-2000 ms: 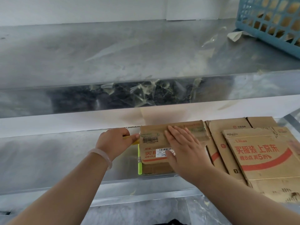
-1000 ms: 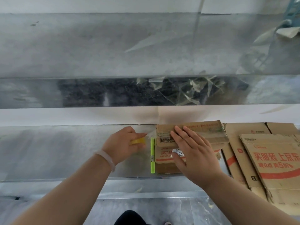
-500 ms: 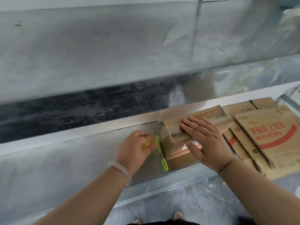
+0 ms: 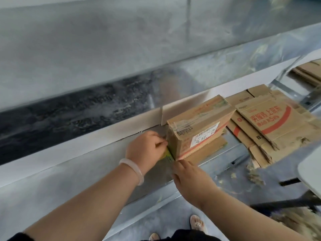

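A taped cardboard box with a barcode and a shipping label sits on a metal shelf, on top of a flat cardboard piece. My left hand, with a pale bracelet on the wrist, has its fingers curled at the box's left end and pinches a yellow-green tool that lies against that end. My right hand is off the box, just in front of its near corner. Its fingers point straight at the tool's lower end and hold nothing.
A stack of flattened cardboard boxes with red print lies to the right of the box. A wide upper metal shelf overhangs the back. A white object's edge shows at the right. Scraps litter the floor there.
My right hand has lifted off the box top and come down to the box's near left corner. The view has swung left and tilted. My left hand stays at the box's left end.
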{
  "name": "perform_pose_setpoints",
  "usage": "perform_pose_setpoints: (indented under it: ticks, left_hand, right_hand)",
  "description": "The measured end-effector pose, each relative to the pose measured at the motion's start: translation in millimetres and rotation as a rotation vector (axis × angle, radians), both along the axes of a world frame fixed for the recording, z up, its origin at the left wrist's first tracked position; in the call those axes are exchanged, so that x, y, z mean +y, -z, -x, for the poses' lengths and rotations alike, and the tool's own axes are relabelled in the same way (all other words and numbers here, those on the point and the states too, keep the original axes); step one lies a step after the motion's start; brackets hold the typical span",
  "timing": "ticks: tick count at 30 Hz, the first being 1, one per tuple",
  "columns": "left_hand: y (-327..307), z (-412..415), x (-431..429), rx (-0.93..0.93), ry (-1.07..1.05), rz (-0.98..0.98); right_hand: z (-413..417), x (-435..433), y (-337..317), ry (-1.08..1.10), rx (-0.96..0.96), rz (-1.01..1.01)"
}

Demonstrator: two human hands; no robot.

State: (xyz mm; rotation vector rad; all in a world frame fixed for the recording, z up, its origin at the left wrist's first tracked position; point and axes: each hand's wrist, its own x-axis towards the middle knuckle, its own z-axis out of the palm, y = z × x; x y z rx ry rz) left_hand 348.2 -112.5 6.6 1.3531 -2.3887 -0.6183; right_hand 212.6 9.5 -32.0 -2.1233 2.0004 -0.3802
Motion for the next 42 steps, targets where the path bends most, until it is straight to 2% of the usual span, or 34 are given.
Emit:
perform_pose_setpoints:
  ticks: [2,6,10,16,20,22,27,31,33,42]
  left_hand:
    - [-2,-2,1,0.001,0.009,0.009]
    - [-2,-7,1,-0.014,0.002,0.0]
    - [-6,-12,-2,0.064,-0.025,-0.037]
    - [-11,-13,-5,0.097,-0.014,-0.055]
    - [-10,-11,-6,0.092,-0.022,-0.06]
    - [-10,-10,-6,0.093,-0.021,-0.054]
    - [-8,-10,-4,0.113,-0.03,-0.045]
    - [-8,-9,0,0.135,-0.056,-0.071]
    - [-9,-8,1,0.126,-0.058,-0.062]
    - [-9,-7,-1,0.099,-0.067,-0.015]
  right_hand:
    - [-10,-9,13,0.119,0.025,-0.178]
    - [-20,-25,20,0.151,0.126,-0.217]
    - [-14,-25,14,0.247,0.104,-0.278]
    - [5,17,11,0.489,-0.253,-0.38]
    - [17,50,-4,0.541,-0.666,-0.217]
    - [17,56,-18,0.523,-0.729,-0.12]
    - [14,44,-44,0.387,-0.56,0.027]
    - [14,31,-44,0.3,-0.305,0.155]
    - [12,24,-44,0.27,-0.206,0.162]
    - [9,10,-55,0.228,-0.001,0.13]
